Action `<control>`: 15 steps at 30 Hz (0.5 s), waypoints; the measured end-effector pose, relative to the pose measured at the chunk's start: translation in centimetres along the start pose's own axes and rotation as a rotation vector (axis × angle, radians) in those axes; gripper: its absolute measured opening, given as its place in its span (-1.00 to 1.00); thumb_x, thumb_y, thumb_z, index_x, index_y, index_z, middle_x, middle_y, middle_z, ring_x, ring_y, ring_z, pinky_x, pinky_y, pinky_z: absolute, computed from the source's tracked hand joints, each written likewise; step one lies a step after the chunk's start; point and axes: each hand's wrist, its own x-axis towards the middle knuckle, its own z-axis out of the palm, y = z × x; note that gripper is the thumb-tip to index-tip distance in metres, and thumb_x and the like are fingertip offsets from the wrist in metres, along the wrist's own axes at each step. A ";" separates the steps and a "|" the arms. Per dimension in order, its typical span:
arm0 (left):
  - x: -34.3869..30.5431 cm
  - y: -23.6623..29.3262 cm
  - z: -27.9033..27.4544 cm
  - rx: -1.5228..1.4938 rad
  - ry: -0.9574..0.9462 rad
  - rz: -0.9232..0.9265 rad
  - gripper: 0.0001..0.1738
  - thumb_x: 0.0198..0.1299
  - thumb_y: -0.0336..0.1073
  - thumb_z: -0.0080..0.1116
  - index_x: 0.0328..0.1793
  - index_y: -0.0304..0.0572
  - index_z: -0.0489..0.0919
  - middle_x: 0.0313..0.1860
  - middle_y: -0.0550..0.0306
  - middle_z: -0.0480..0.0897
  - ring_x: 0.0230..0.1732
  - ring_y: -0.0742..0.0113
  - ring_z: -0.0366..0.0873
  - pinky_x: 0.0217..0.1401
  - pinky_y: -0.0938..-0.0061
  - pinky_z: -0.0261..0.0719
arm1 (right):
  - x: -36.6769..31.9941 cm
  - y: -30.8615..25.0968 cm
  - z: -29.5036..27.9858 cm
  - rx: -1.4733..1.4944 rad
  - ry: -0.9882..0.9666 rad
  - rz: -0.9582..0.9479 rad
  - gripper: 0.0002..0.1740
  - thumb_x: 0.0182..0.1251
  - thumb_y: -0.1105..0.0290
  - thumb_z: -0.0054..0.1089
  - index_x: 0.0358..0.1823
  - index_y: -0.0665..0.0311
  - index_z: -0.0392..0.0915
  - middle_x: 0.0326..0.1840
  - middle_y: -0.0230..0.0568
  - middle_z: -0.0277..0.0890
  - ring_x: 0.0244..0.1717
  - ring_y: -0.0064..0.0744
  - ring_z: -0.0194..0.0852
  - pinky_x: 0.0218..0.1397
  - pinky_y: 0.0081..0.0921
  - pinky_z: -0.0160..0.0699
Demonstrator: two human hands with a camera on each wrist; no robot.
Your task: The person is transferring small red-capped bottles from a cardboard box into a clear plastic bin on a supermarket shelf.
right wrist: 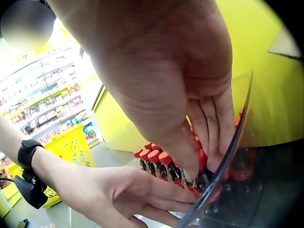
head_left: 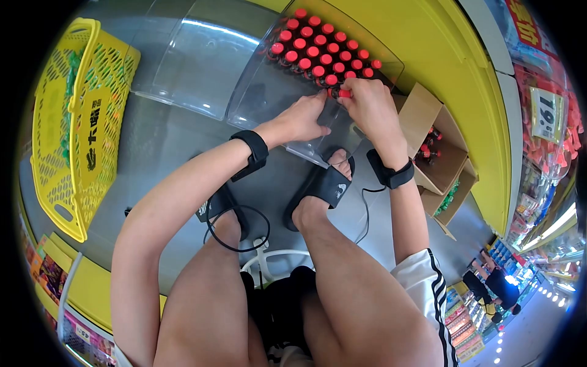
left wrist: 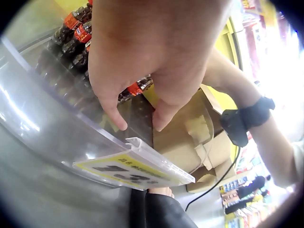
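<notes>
Rows of small dark cola bottles with red caps (head_left: 318, 52) stand in a clear plastic bin (head_left: 263, 113). My right hand (head_left: 372, 104) pinches one such bottle (right wrist: 202, 173) near its cap, just inside the bin's wall at the near end of the rows. Beside it, my left hand (head_left: 299, 121) reaches into the bin with fingers extended, its fingertips right at the lower part of that bottle in the right wrist view. The left thumb stands apart from the fingers. A price tag (left wrist: 133, 168) is fixed on the bin's front edge, below the left hand.
Right of the bin stands an open cardboard box (head_left: 422, 113) with more red-capped bottles inside. A yellow basket (head_left: 113, 64) holding green items is at the left, beside another clear bin (head_left: 189, 61). A yellow shelf base (head_left: 452, 55) runs behind. Slippered feet and a cable are below.
</notes>
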 end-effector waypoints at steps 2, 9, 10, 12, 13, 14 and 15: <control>0.0 0.4 -0.2 -0.061 -0.023 -0.038 0.00 0.08 -0.27 0.64 0.55 -0.54 0.30 0.22 -0.53 0.70 0.34 -0.43 0.66 0.37 0.03 0.66 | 0.2 0.0 0.1 -0.003 -0.007 0.013 -0.73 0.24 0.40 0.56 -0.07 0.34 0.76 -0.25 0.10 0.78 -0.13 0.20 0.80 -0.02 -0.01 0.77; 0.5 -0.1 -0.1 -0.060 -0.028 -0.071 0.10 0.08 -0.27 0.65 0.65 -0.51 0.22 0.29 -0.52 0.68 0.40 -0.35 0.65 0.42 0.08 0.64 | 0.7 -0.1 0.6 -0.012 -0.002 0.041 -0.70 0.25 0.38 0.56 -0.03 0.32 0.76 -0.25 0.10 0.77 -0.11 0.22 0.79 -0.03 0.03 0.76; 0.8 -0.6 0.3 -0.046 -0.021 -0.066 0.22 0.06 -0.21 0.66 0.72 -0.54 0.14 0.29 -0.49 0.69 0.17 -0.20 0.74 0.29 0.15 0.71 | 0.7 0.0 0.6 -0.012 -0.001 0.040 -0.70 0.25 0.38 0.56 -0.03 0.32 0.76 -0.25 0.10 0.77 -0.11 0.22 0.79 -0.03 0.03 0.76; 0.9 -1.1 0.5 -0.029 -0.014 -0.061 0.34 0.04 -0.15 0.67 0.80 -0.57 0.06 0.30 -0.46 0.70 -0.05 -0.05 0.82 0.16 0.22 0.78 | 0.8 -0.2 0.6 -0.058 0.000 0.049 -0.69 0.25 0.36 0.56 -0.03 0.31 0.76 -0.23 0.09 0.78 -0.11 0.22 0.80 -0.02 0.04 0.76; 0.8 -1.0 0.6 -0.020 -0.027 -0.063 0.35 0.03 -0.14 0.67 0.81 -0.58 0.06 0.17 -0.40 0.74 -0.07 -0.05 0.81 0.12 0.22 0.77 | 0.8 -0.2 0.6 -0.057 0.000 0.050 -0.69 0.25 0.36 0.56 -0.03 0.31 0.76 -0.23 0.09 0.78 -0.11 0.22 0.80 -0.02 0.04 0.76; 0.8 -0.9 0.7 -0.012 -0.041 -0.064 0.35 0.03 -0.14 0.66 0.81 -0.59 0.06 0.04 -0.33 0.77 -0.09 -0.05 0.81 0.08 0.22 0.76 | 0.8 -0.3 0.5 -0.056 0.002 0.051 -0.69 0.25 0.36 0.57 -0.02 0.30 0.76 -0.23 0.09 0.78 -0.10 0.21 0.80 -0.02 0.03 0.76; 0.7 -0.8 0.9 -0.011 -0.043 -0.063 0.35 0.03 -0.14 0.66 0.81 -0.59 0.06 0.04 -0.33 0.77 -0.09 -0.05 0.81 0.08 0.22 0.76 | 0.9 -0.3 0.4 -0.057 0.004 0.051 -0.68 0.25 0.35 0.57 0.00 0.28 0.76 -0.22 0.09 0.78 -0.10 0.21 0.79 -0.01 0.03 0.76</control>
